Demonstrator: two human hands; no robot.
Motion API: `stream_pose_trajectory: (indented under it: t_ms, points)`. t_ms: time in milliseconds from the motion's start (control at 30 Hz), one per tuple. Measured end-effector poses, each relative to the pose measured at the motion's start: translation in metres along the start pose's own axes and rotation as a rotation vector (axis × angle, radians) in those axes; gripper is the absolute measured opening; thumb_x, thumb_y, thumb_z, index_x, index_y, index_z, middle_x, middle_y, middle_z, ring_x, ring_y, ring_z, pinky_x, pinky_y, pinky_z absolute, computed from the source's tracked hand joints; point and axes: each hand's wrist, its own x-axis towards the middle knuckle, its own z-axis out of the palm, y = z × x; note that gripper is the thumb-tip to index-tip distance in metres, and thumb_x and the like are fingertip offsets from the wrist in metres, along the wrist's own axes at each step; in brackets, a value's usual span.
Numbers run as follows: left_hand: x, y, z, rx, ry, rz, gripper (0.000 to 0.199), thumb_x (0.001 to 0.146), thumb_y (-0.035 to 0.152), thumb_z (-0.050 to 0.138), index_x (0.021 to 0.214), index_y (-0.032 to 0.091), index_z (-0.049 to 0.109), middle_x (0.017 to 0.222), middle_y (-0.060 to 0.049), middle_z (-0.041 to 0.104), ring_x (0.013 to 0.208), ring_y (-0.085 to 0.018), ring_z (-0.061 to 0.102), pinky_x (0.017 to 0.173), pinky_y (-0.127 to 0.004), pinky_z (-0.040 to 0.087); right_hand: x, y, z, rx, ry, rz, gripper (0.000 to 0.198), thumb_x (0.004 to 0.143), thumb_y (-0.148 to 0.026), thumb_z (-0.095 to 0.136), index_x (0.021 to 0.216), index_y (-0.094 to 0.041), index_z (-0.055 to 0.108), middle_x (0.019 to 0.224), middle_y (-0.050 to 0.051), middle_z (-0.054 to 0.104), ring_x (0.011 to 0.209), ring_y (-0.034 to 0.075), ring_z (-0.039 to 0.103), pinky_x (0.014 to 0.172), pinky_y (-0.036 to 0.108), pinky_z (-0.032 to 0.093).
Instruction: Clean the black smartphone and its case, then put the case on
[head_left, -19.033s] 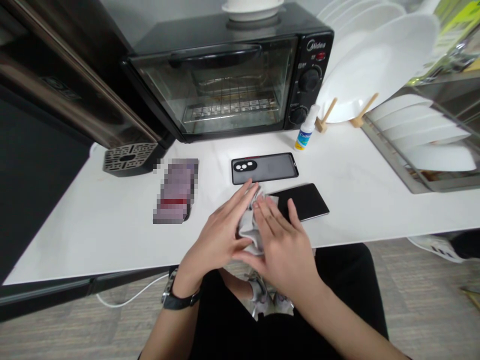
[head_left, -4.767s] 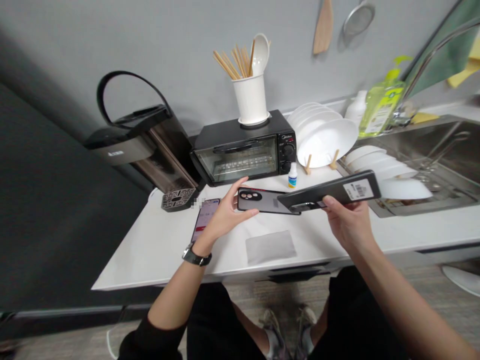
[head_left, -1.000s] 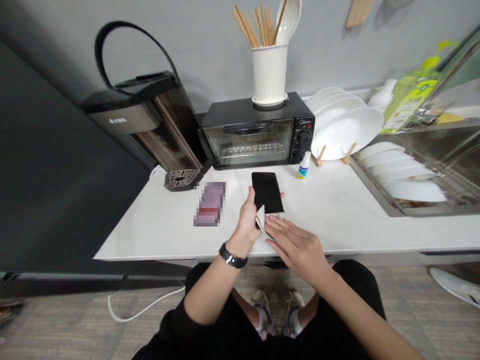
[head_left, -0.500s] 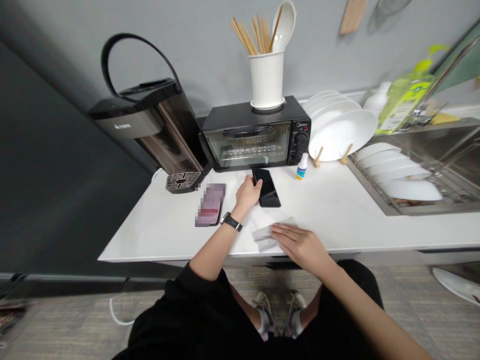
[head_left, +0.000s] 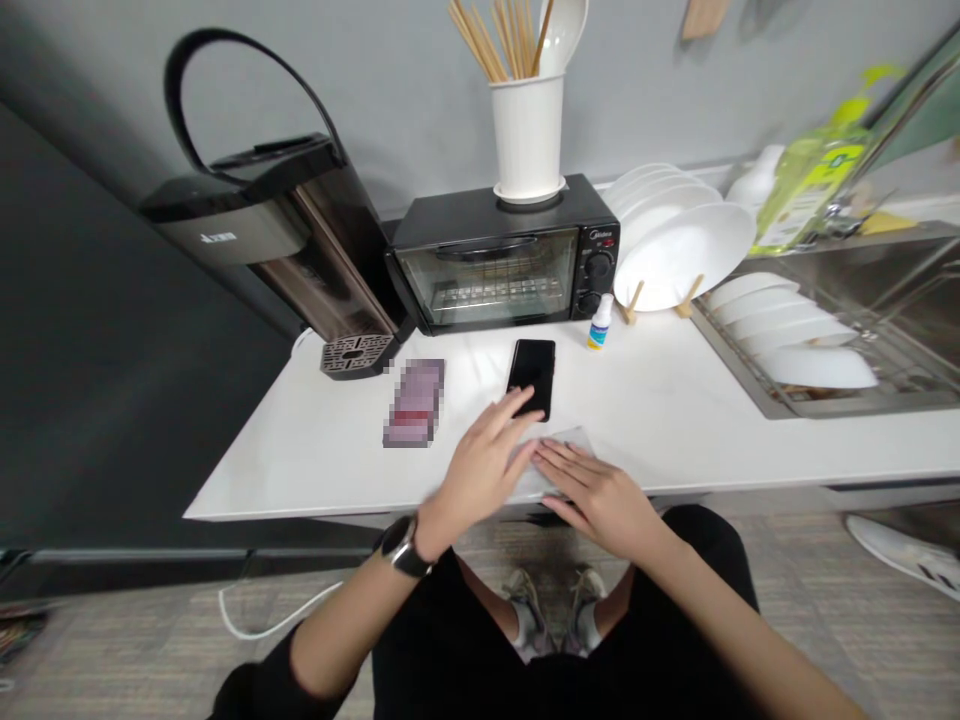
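Observation:
A black smartphone (head_left: 534, 365) lies screen up on the white counter, upright to my view. Over its lower end reach the fingertips of my left hand (head_left: 480, 470), which is open with fingers spread; whether they touch the glass I cannot tell. Close beside it, my right hand (head_left: 604, 500) lies flat, fingers stretched out, on a thin pale grey cloth (head_left: 579, 437) near the counter's front edge. Most of the cloth is hidden under both hands. To the left rests a second phone (head_left: 416, 400), its screen blurred out. A small spray bottle (head_left: 599, 323) stands behind to the right.
Along the wall stand a tall drink machine (head_left: 300, 240) and a black toaster oven (head_left: 495, 275) with a white chopstick holder (head_left: 527, 140) on top. Plates (head_left: 679, 255) lean in a wooden rack. At right is a steel sink (head_left: 795, 408) with bowls and a green soap bottle (head_left: 810, 190).
My left hand has let go of the phone and drawn back toward me, beside my right hand. The phone now lies straighter. My right hand stays on the cloth.

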Motion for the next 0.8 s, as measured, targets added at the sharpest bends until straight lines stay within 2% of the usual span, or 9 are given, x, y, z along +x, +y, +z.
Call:
stream_pose_trajectory:
  t_ms: [133,267,400,433,500,533,600,733,800]
  points:
    - [-0.05,0.002,-0.008,-0.054,-0.292,-0.028,0.056,0.098,0.033,0.073,0.151,0.04,0.059,0.165,-0.004,0.049,0.159,-0.033,0.038,0.136,-0.054,0.011,-0.012,-0.007,-0.003,0.008,0.083,0.082,0.036,0.104,-0.022,0.058,0.138,-0.017,0.069,0.142,0.012,0.07,0.136,0.027,0.065,0.115,0.05,0.056]
    - [-0.051,-0.01,-0.027,0.098,-0.42,0.067,0.062,0.097,0.038,0.074,0.155,0.044,0.053,0.17,-0.002,0.041,0.161,-0.031,0.035,0.136,-0.053,0.013,-0.019,-0.004,-0.016,0.17,0.093,0.267,0.025,0.102,-0.027,0.061,0.12,-0.025,0.079,0.126,0.005,0.079,0.118,0.025,0.076,0.106,0.044,0.062]
    - [-0.024,-0.019,-0.04,0.105,-0.323,0.114,0.053,0.103,0.036,0.064,0.154,0.043,0.054,0.173,0.001,0.035,0.162,-0.028,0.032,0.136,-0.049,0.013,0.006,0.051,-0.037,0.204,0.257,0.557,0.035,0.103,-0.046,0.057,0.091,-0.021,0.079,0.085,0.007,0.082,0.072,0.021,0.078,0.069,0.034,0.066]
    - [-0.014,-0.023,-0.04,0.101,-0.237,0.106,0.051,0.105,0.035,0.06,0.155,0.042,0.054,0.172,0.001,0.036,0.162,-0.027,0.033,0.136,-0.048,0.015,0.019,0.072,-0.04,0.188,0.321,0.621,0.04,0.103,-0.05,0.055,0.095,-0.019,0.078,0.089,0.009,0.082,0.074,0.023,0.078,0.07,0.036,0.066]
    - [0.006,-0.034,-0.038,0.12,-0.132,0.084,0.051,0.104,0.037,0.06,0.155,0.038,0.055,0.173,-0.001,0.035,0.164,-0.028,0.028,0.136,-0.048,0.015,0.046,0.116,-0.041,0.169,0.431,0.708,0.05,0.093,-0.058,0.066,0.121,-0.017,0.071,0.122,0.017,0.077,0.1,0.03,0.077,0.082,0.047,0.065]
    - [0.016,-0.04,-0.035,0.14,-0.116,0.065,0.051,0.104,0.038,0.06,0.155,0.037,0.055,0.174,-0.002,0.033,0.165,-0.029,0.025,0.136,-0.049,0.015,0.059,0.135,-0.039,0.183,0.45,0.725,0.068,0.083,-0.059,0.076,0.134,-0.016,0.064,0.138,0.021,0.069,0.116,0.034,0.072,0.09,0.052,0.063]
    - [0.03,-0.049,-0.028,0.231,-0.151,-0.016,0.052,0.103,0.04,0.061,0.154,0.036,0.056,0.175,-0.005,0.032,0.165,-0.033,0.021,0.134,-0.056,0.015,0.079,0.164,-0.031,0.247,0.429,0.732,0.082,0.075,-0.057,0.082,0.14,-0.014,0.058,0.143,0.025,0.064,0.123,0.036,0.068,0.095,0.055,0.061]
    - [0.035,-0.052,-0.014,0.407,-0.185,-0.131,0.051,0.106,0.046,0.053,0.157,0.038,0.052,0.176,-0.008,0.029,0.165,-0.039,0.021,0.129,-0.066,0.018,0.087,0.174,-0.013,0.384,0.325,0.692,0.059,0.08,-0.055,0.074,0.122,-0.014,0.066,0.11,0.015,0.077,0.104,0.029,0.074,0.087,0.045,0.064]
    - [0.031,-0.049,-0.009,0.444,-0.163,-0.121,0.052,0.107,0.048,0.052,0.158,0.039,0.051,0.176,-0.009,0.03,0.164,-0.039,0.022,0.129,-0.067,0.018,0.081,0.165,-0.009,0.421,0.301,0.673,0.055,0.079,-0.054,0.073,0.119,-0.016,0.067,0.107,0.012,0.077,0.104,0.028,0.073,0.084,0.041,0.064]
